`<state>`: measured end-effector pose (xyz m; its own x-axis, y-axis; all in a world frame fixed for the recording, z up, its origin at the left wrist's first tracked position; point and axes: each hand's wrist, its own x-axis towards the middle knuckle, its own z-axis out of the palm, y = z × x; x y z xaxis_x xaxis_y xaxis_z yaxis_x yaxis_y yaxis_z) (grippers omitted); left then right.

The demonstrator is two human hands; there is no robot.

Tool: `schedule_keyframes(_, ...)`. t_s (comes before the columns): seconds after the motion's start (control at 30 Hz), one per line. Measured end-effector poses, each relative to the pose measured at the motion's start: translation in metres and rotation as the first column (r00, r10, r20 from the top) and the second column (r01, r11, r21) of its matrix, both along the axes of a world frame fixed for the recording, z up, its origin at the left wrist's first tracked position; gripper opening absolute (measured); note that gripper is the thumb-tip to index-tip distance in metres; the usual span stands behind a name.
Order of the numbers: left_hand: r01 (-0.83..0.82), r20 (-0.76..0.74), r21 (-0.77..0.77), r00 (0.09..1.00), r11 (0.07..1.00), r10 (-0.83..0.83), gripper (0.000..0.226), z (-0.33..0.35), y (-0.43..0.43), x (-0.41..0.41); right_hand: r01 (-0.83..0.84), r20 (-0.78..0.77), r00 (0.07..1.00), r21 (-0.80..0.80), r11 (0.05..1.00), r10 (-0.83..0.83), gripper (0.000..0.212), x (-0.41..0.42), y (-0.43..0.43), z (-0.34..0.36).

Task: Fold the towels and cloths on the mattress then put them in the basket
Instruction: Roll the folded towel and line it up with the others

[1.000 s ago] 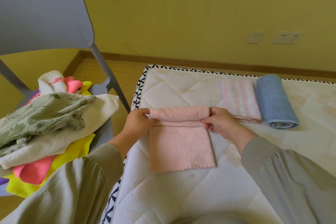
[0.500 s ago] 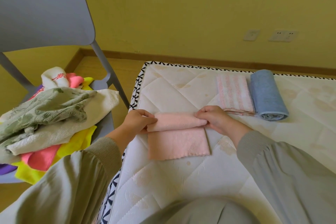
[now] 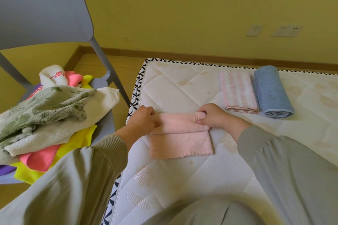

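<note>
Pink cloth (image 3: 181, 144) being rolled on the mattress (image 3: 173, 93), near its left edge.
Left hand (image 3: 144, 121) and right hand (image 3: 213, 118) are each pinching one end of the rolled part; one side advancing faster is likely skewing or slackening it.

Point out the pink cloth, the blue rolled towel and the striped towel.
pink cloth (image 3: 182, 144), head view, flat lower flap.
blue rolled towel (image 3: 270, 89), head view, top of roll.
striped towel (image 3: 236, 89), head view, top face.
</note>
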<state>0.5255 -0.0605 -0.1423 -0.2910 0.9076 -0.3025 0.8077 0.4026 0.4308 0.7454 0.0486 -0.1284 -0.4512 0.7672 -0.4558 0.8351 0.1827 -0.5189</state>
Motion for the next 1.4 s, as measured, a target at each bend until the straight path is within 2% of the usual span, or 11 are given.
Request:
schedule_keyframes(0.17,0.1,-0.181,0.257,0.982,0.961,-0.054,0.016,0.006,-0.002,0.004,-0.02,-0.016,1.0,0.208,0.978,0.024,0.018,-0.004,-0.002,0.003)
schedule_keyframes(0.27,0.263,-0.338,0.433,0.934,0.862,-0.115,0.028,0.006,-0.008,-0.001,-0.163,0.049,0.986,0.468,0.868,0.158,0.021,-0.001,-0.008,0.006)
schedule_keyframes(0.47,0.577,-0.557,0.314,0.755,0.754,-0.347,0.039,0.008,-0.031,0.002,-0.426,0.235,0.903,0.591,0.685,0.359,0.025,0.012,-0.025,0.01)
schedule_keyframes(0.63,0.638,-0.514,0.21,0.716,0.741,-0.471,0.029,0.01,-0.05,0.011,-0.494,0.228,0.864,0.559,0.666,0.45,0.022,0.023,-0.041,0.01)
schedule_keyframes(0.8,0.421,-0.334,0.301,0.887,0.856,-0.319,0.054,0.01,-0.045,0.038,-0.408,0.113,0.886,0.651,0.64,0.449,0.04,0.013,-0.051,0.008)
schedule_keyframes(0.93,0.191,-0.149,0.308,0.977,0.932,-0.151,0.044,0.006,-0.035,0.056,-0.357,0.131,0.919,0.675,0.646,0.371,0.034,-0.003,-0.058,0.005)
schedule_keyframes(1.03,0.25,-0.205,0.216,0.957,0.944,-0.206,0.064,-0.01,-0.036,0.056,-0.326,0.132,0.939,0.641,0.695,0.318,0.029,-0.01,-0.067,-0.004)
schedule_keyframes(1.13,0.347,-0.324,0.199,0.906,0.916,-0.273,0.048,-0.025,-0.04,0.05,-0.359,0.205,0.933,0.552,0.753,0.295,0.057,-0.001,-0.078,-0.025)
schedule_keyframes(1.23,0.359,-0.277,0.142,0.909,0.922,-0.311,0.064,-0.024,-0.04,0.044,-0.358,0.233,0.933,0.527,0.771,0.274,0.067,0.014,-0.071,-0.034)
schedule_keyframes(1.3,0.317,-0.219,0.095,0.931,0.944,-0.29,0.074,-0.022,-0.039,0.038,-0.325,0.19,0.945,0.468,0.822,0.266,0.058,0.023,-0.063,-0.035)
schedule_keyframes(1.4,0.27,-0.224,0.022,0.94,0.963,-0.259,0.057,-0.013,-0.035,0.031,-0.24,0.087,0.971,0.337,0.91,0.224,0.059,0.032,-0.057,-0.03)
